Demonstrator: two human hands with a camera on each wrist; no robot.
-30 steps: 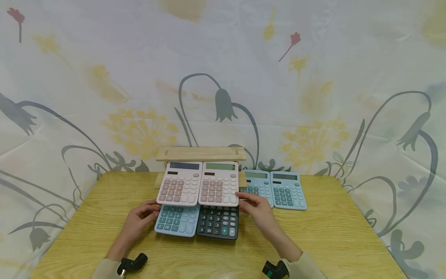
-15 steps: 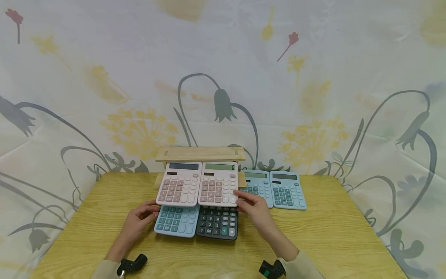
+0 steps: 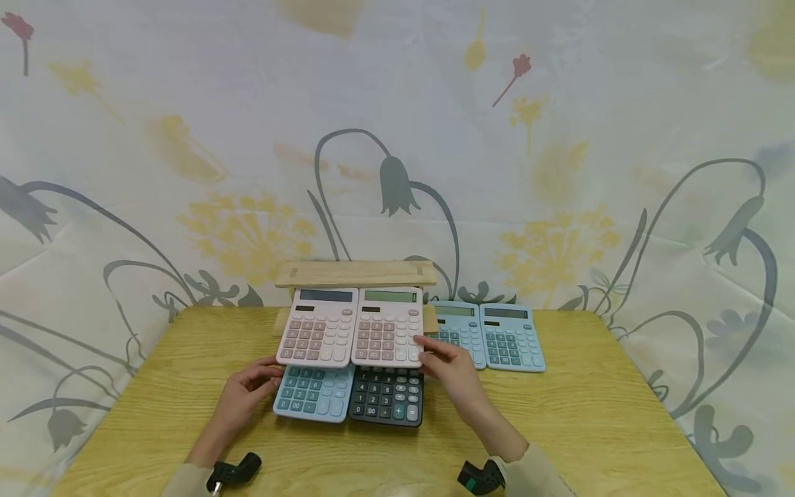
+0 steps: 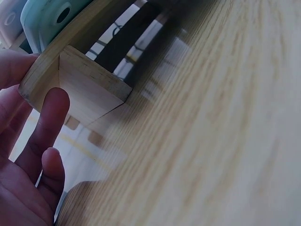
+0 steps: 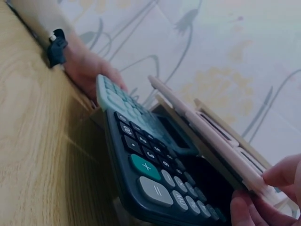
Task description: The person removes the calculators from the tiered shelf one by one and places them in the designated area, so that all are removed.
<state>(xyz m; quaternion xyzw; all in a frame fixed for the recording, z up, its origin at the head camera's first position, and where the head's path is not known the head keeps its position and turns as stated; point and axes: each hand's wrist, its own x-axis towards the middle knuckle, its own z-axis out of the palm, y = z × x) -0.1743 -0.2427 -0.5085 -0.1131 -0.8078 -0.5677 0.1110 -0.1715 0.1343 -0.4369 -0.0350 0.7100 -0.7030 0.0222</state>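
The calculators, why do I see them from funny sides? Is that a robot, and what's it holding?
No robot: those are a person's left hand and right hand. One camera on the head looks down at everything. Each wrist wears a camera too, so things look tilted there. On the table is a wooden stand. Its upper row has a left pink calculator and a right pink calculator; below are a blue calculator and a black calculator. Two more blue calculators sit to the right. The right hand's grip pinches the right pink calculator's edge. The left hand touches the stand's side.
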